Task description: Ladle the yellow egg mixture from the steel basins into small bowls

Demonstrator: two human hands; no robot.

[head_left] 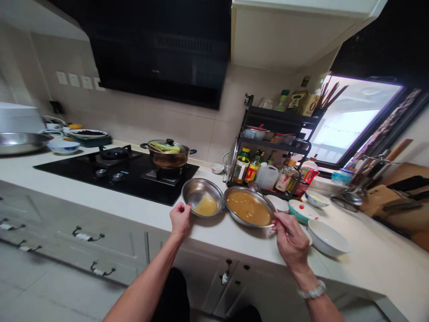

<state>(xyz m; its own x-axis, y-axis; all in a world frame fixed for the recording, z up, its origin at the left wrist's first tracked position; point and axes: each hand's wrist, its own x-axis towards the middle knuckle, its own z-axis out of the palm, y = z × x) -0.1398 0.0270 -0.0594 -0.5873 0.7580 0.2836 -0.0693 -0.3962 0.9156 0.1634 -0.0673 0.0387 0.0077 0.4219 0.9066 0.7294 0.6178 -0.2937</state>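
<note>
My left hand is closed on the rim of a steel bowl, which has a little yellowish liquid at its bottom. Beside it, a second steel bowl is filled with brown liquid. My right hand pinches that bowl's right rim. Both bowls are over the white counter's front part; whether they rest on it or are slightly lifted, I cannot tell. A ladle shows at the back edge of the brown-liquid bowl.
On the black gas hob stands a lidded pot. A black rack with several bottles is behind the bowls. White bowls and a green bowl stand at the right, near a knife block.
</note>
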